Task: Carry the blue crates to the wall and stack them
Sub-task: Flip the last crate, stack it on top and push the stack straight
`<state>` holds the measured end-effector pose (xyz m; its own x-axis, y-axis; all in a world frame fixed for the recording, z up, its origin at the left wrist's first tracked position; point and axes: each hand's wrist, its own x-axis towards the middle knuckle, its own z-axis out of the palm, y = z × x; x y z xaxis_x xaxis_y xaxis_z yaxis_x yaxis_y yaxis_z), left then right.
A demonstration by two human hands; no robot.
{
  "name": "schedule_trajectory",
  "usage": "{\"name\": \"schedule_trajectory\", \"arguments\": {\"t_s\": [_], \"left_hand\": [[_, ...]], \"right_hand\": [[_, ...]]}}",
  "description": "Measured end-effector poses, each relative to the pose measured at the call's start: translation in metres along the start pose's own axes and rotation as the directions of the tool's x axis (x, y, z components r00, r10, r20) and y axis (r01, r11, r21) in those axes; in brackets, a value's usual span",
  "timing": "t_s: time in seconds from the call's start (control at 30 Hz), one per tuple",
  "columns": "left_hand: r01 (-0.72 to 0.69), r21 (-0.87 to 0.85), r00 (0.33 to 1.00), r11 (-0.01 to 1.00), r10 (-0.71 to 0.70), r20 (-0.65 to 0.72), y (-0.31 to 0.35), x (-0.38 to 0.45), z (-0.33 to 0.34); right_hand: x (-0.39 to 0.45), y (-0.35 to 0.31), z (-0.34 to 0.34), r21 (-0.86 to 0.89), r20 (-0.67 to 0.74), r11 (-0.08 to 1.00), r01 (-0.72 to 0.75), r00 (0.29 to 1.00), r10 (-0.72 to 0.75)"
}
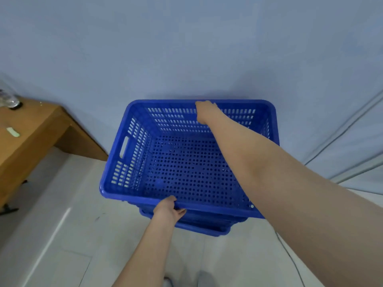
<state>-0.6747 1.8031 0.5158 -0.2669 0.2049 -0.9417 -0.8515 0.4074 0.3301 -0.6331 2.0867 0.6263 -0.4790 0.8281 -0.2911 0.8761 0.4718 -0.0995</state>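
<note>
Top crate (186, 162): blue, perforated, empty, sitting on the lower crates (199, 225) against the wall (186, 48)
Left hand (169, 209): clamped on the near rim
Right hand (204, 111): over the far rim, fingers hidden, seemingly gripping
Worktop (31, 131): wooden, left, well apart
</note>
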Motion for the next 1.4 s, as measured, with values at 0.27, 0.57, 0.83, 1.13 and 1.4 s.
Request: {"name": "schedule_trajectory", "arguments": {"t_s": [0.27,0.57,0.83,1.13,1.4], "left_hand": [[-0.036,0.123,0.999,0.992,0.032,0.036,0.004,-0.014,0.011],[-0.081,0.973,0.987,0.217,-0.117,0.108,0.080,-0.039,-0.017],[-0.250,0.958,0.967,-0.138,-0.084,0.240,0.141,-0.057,-0.014],[-0.411,0.861,0.591,-0.300,0.631,0.502,0.220,-0.006,-0.027],[-0.272,0.952,0.642,-0.139,0.711,0.287,0.250,0.052,-0.018]], "right_hand": [[-0.050,0.061,0.018,0.032,-0.122,0.990,-0.139,0.982,0.142],[-0.143,0.075,0.045,0.209,-0.146,0.922,-0.326,0.922,0.359],[-0.191,0.054,0.040,0.335,0.021,0.799,-0.499,0.852,0.523],[-0.206,0.078,0.049,0.329,-0.002,0.696,-0.638,0.737,0.676],[-0.178,0.126,0.056,0.353,0.034,0.627,-0.694,0.679,0.733]]}}
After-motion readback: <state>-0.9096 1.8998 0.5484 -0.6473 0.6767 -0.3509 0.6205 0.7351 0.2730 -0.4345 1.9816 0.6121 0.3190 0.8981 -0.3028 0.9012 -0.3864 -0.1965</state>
